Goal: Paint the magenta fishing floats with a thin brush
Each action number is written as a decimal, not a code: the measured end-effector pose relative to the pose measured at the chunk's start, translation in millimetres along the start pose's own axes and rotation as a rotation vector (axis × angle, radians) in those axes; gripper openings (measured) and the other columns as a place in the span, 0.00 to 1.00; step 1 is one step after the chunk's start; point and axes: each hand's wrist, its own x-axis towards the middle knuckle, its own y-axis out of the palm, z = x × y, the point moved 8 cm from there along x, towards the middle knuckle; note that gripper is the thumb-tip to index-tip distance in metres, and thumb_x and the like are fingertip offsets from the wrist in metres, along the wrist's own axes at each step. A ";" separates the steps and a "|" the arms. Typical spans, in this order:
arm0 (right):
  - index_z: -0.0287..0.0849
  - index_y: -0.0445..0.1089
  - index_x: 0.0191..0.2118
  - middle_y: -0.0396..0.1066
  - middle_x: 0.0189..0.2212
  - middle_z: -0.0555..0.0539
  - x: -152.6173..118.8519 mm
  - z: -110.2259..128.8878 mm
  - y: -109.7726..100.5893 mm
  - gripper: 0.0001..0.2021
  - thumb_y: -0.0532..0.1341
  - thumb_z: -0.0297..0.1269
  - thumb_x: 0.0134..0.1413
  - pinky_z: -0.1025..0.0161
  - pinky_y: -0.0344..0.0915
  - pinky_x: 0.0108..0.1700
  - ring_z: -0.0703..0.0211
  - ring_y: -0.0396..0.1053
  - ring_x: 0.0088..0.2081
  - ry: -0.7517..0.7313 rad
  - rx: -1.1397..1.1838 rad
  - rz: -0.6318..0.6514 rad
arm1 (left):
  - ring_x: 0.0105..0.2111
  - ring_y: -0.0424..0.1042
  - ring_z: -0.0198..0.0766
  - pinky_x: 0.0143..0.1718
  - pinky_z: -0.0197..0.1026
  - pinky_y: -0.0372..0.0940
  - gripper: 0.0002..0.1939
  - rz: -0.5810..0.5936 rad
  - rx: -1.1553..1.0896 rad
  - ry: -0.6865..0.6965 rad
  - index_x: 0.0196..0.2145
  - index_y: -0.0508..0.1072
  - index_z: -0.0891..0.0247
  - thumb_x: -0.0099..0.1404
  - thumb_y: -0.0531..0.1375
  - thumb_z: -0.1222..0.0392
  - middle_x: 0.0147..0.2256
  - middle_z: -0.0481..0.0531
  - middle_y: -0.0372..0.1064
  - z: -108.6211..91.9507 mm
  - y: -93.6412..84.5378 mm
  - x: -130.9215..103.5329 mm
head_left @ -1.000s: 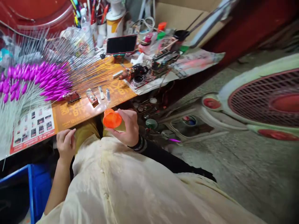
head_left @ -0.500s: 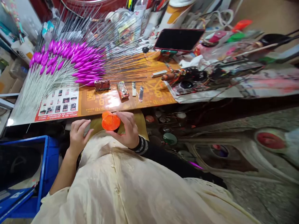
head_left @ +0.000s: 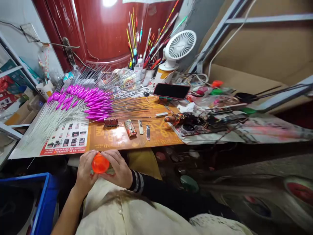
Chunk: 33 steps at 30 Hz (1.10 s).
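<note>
Both hands meet in front of the table's edge, around a small bright-orange cup. My left hand curls round the cup's left side with its fingers over the rim. From the other side my right hand, with a black sleeve at the wrist, grips it between thumb and fingers. The cup's underside is hidden. Beyond the hands, a large bunch of thin rods with purple fishing-float bodies lies across the tabletop.
Small blocks lie near the table's front edge. A dark phone is propped behind, with a white fan farther back. Tools rest on the right. A blue crate stands at lower left.
My left hand has come in from apart and closed on the orange cup, which has moved left and down in view. The camera has tilted up, showing the fan and door.
</note>
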 end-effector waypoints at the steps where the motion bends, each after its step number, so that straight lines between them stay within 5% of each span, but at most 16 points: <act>1: 0.41 0.53 0.70 0.72 0.51 0.35 2.2 -1.1 1.6 0.37 0.65 0.48 0.63 0.46 0.74 0.53 0.45 0.71 0.52 0.003 0.007 0.009 | 0.58 0.69 0.51 0.59 0.55 0.67 0.33 -0.004 -0.011 -0.011 0.70 0.58 0.60 0.73 0.57 0.45 0.56 0.64 0.71 2.5 -0.1 -1.0; 9: 0.40 0.54 0.71 0.70 0.54 0.34 12.3 -12.5 17.8 0.37 0.62 0.53 0.65 0.47 0.74 0.56 0.46 0.70 0.55 -0.003 0.082 0.118 | 0.57 0.71 0.52 0.58 0.56 0.69 0.35 -0.059 -0.036 -0.102 0.67 0.60 0.61 0.71 0.55 0.38 0.55 0.65 0.70 23.1 2.3 -7.1; 14: 0.41 0.51 0.72 0.69 0.57 0.33 19.9 -23.8 17.3 0.39 0.63 0.53 0.64 0.44 0.74 0.57 0.43 0.71 0.57 -0.007 0.044 0.199 | 0.57 0.72 0.51 0.57 0.55 0.71 0.30 -0.070 0.008 -0.207 0.66 0.60 0.60 0.70 0.60 0.52 0.56 0.63 0.70 37.6 -3.0 -13.5; 23: 0.47 0.52 0.72 0.71 0.56 0.36 53.7 -57.1 5.8 0.34 0.63 0.36 0.65 0.44 0.77 0.54 0.43 0.72 0.56 -0.082 -0.139 0.253 | 0.58 0.72 0.52 0.59 0.54 0.70 0.30 -0.198 0.063 -0.396 0.65 0.62 0.60 0.67 0.63 0.57 0.57 0.64 0.70 86.7 -19.6 -32.7; 28: 0.47 0.53 0.71 0.72 0.53 0.36 96.8 -76.4 6.2 0.34 0.64 0.35 0.64 0.46 0.77 0.52 0.44 0.72 0.54 -0.205 -0.228 0.302 | 0.56 0.74 0.51 0.57 0.52 0.71 0.32 -0.262 0.022 -0.493 0.64 0.63 0.62 0.65 0.66 0.54 0.57 0.64 0.71 131.3 -22.6 -27.2; 33: 0.45 0.63 0.66 0.72 0.53 0.36 173.2 -121.6 26.7 0.25 0.61 0.35 0.66 0.43 0.75 0.53 0.45 0.71 0.53 -0.405 -0.342 0.400 | 0.56 0.74 0.51 0.57 0.53 0.71 0.33 -0.329 0.109 -0.538 0.65 0.62 0.62 0.65 0.65 0.56 0.57 0.65 0.70 157.5 -31.2 -25.5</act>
